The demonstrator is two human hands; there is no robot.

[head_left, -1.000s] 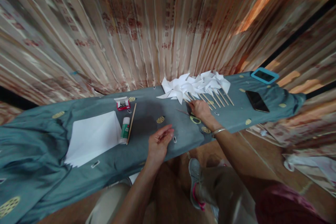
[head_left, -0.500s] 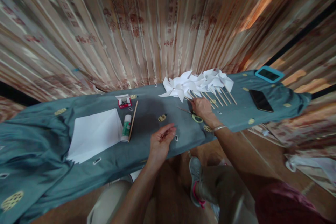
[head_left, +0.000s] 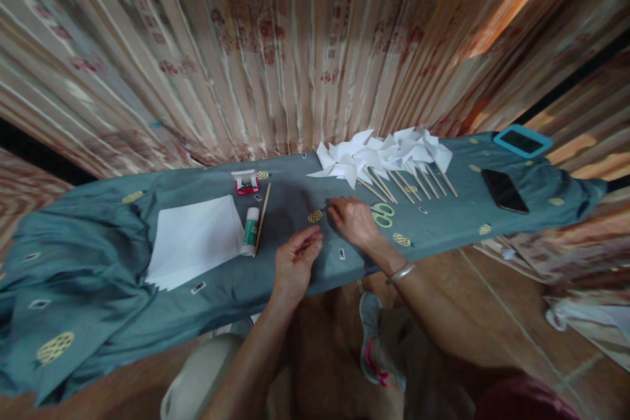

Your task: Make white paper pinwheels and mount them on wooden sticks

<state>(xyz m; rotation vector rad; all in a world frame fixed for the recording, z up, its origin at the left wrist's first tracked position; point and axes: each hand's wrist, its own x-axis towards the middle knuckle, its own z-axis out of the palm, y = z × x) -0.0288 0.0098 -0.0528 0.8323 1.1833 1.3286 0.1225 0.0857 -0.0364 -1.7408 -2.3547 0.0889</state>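
My left hand [head_left: 296, 261] hovers over the front of the cloth-covered table, palm turned inward, fingers loosely bent and apart with nothing in them. To its right, my right hand [head_left: 355, 220] reaches over the cloth with its back up and fingers loosely curled; no object shows in it. Scissors [head_left: 382, 215] with pale green handles lie just beside the right hand, their blades partly hidden by it. Behind them rests a row of white paper pinwheels [head_left: 361, 156], with several wooden sticks [head_left: 406, 188] pointing toward me.
On the left lie a stack of white paper [head_left: 194, 241], a glue stick [head_left: 251, 231], a single wooden stick [head_left: 262, 218] and an opened small red box [head_left: 245, 182]. A black phone [head_left: 504, 190] and a blue-framed device [head_left: 522, 141] occupy the right end. A curtain [head_left: 295, 46] hangs behind the table.
My right hand has let go of the pinwheel sticks and moved left and nearer to me, uncovering the scissors' handles. My left hand stays close to its former place. The view has shifted slightly.
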